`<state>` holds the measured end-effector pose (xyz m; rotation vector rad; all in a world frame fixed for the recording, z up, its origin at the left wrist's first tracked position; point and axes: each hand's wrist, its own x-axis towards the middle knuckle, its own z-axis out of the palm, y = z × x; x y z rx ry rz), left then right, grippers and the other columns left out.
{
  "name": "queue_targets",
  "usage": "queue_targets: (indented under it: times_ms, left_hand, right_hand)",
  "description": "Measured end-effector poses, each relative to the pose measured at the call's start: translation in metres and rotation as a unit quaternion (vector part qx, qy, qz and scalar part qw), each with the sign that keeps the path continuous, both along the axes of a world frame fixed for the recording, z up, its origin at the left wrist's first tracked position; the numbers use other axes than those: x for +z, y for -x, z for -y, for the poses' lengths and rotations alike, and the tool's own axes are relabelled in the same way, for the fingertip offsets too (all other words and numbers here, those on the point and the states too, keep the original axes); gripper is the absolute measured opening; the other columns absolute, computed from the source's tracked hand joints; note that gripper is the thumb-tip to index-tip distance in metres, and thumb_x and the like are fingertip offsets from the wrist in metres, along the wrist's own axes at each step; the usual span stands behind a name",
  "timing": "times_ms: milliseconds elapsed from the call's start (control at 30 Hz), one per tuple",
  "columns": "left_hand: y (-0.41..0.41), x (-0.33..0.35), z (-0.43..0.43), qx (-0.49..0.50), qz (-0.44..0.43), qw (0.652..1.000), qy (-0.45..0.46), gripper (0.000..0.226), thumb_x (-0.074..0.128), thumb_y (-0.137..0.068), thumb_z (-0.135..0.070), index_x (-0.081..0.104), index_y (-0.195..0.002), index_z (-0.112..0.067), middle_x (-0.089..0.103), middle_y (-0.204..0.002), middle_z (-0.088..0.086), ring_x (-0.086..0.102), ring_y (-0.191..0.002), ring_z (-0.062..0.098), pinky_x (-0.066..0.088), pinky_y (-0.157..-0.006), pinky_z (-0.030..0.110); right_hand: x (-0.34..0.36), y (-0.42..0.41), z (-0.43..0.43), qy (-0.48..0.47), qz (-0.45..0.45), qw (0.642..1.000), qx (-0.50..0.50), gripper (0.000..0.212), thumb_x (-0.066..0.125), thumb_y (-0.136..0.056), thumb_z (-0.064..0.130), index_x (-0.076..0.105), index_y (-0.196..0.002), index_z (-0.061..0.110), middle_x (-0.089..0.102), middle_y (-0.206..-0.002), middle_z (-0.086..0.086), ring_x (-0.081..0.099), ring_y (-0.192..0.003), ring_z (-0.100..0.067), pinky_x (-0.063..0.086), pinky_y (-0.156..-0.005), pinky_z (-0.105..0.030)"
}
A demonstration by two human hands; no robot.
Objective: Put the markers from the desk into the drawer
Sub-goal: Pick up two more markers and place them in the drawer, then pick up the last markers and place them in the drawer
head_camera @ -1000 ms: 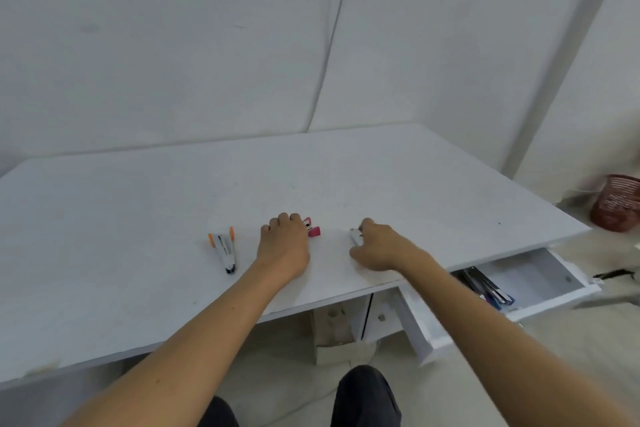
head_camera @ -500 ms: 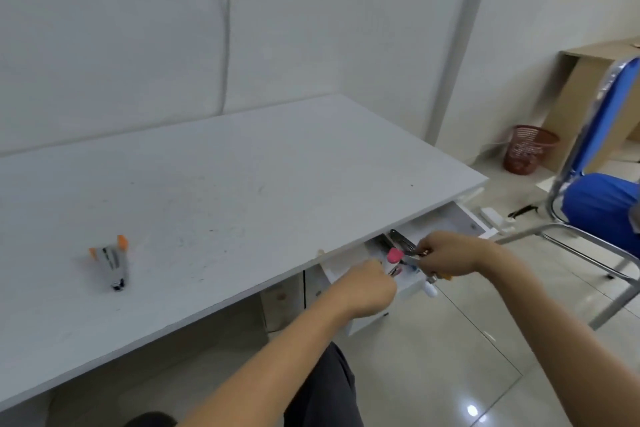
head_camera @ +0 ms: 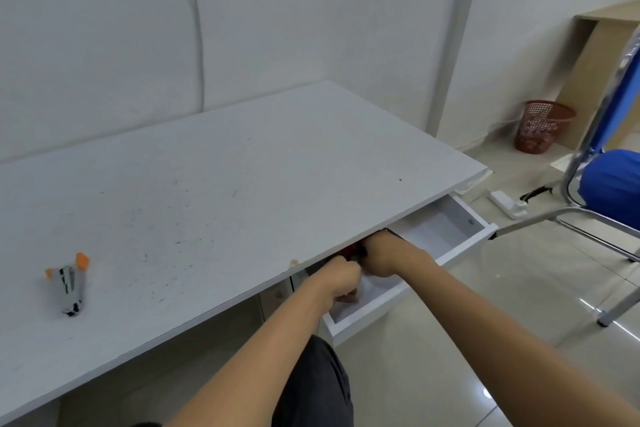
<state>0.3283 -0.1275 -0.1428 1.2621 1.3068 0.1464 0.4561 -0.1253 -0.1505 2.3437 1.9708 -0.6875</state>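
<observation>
Two white markers with orange caps [head_camera: 69, 282] lie side by side on the white desk [head_camera: 214, 191], far left of my hands. The white drawer [head_camera: 446, 230] stands pulled out under the desk's right front edge. Both of my hands are inside it. My left hand [head_camera: 341, 279] is curled over the drawer's near part; what it holds is hidden. My right hand [head_camera: 384, 253] is closed just beyond it, under the desk edge, on markers of which a red and dark bit [head_camera: 353, 250] shows between the hands.
A blue chair with metal legs [head_camera: 609, 191] stands to the right of the drawer. A red mesh waste basket [head_camera: 540, 125] sits by the far wall, and a white power strip [head_camera: 507, 204] lies on the tiled floor. My knee is under the desk edge.
Both hands left the desk top with markers, swung right to the open drawer and have now gone down inside it. The two orange-capped markers stayed on the desk.
</observation>
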Motion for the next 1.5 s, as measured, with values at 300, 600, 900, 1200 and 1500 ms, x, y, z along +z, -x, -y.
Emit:
queue_targets:
  times_ms: [300,600,900,1200,1500]
  left_hand:
    - [-0.025,-0.007,-0.01,0.067,0.071,0.995,-0.001,0.05,0.038,-0.081,0.006,0.051,-0.129,0.004,0.058,-0.114,0.019,0.056,-0.094,0.026,0.059,-0.085,0.04]
    - [0.0,0.013,0.009,-0.13,-0.008,0.986,-0.105,0.045,0.051,-0.084,-0.01,0.057,-0.129,-0.005,0.06,-0.118,0.011,0.058,-0.104,0.027,0.044,-0.085,0.035]
    - [0.105,0.076,0.025,-0.095,0.077,0.975,-0.186,0.034,0.057,-0.089,-0.026,0.062,-0.122,-0.032,0.065,-0.118,-0.017,0.059,-0.104,-0.005,0.051,-0.076,0.017]
    - [0.25,0.083,0.021,0.131,0.068,0.95,-0.275,0.024,0.056,-0.094,-0.019,0.063,-0.114,-0.03,0.069,-0.11,-0.012,0.064,-0.104,0.007,0.056,-0.079,0.025]
    - [0.373,0.075,0.023,0.296,0.045,0.914,-0.273,0.021,0.058,-0.092,-0.011,0.063,-0.106,-0.026,0.068,-0.112,-0.003,0.063,-0.105,0.012,0.056,-0.08,0.032]
  right_hand:
    - [0.003,-0.042,0.01,-0.041,0.069,0.994,-0.071,0.013,0.052,-0.088,0.008,0.063,-0.094,0.004,0.064,-0.09,-0.013,0.052,-0.063,-0.019,0.043,-0.053,-0.028]
    - [0.048,-0.051,0.038,-0.056,-0.048,0.993,-0.095,0.026,0.052,-0.087,0.018,0.048,-0.063,0.01,0.051,-0.066,-0.006,0.044,-0.058,-0.021,0.038,-0.056,-0.032]
    - [0.104,0.038,0.044,-0.109,-0.364,0.923,-0.067,0.017,0.061,-0.092,0.028,0.074,-0.097,0.018,0.08,-0.088,0.002,0.076,-0.082,-0.016,0.059,-0.074,-0.028]
    - [0.1,0.188,0.011,-0.115,-0.354,0.926,0.055,0.018,0.056,-0.094,0.021,0.072,-0.101,0.018,0.072,-0.098,0.005,0.07,-0.09,-0.011,0.059,-0.075,-0.024]
    - [0.073,0.316,-0.023,-0.146,-0.238,0.947,0.158,0.039,0.057,-0.092,0.03,0.055,-0.131,0.024,0.049,-0.139,-0.005,0.058,-0.11,-0.02,0.041,-0.089,-0.028]
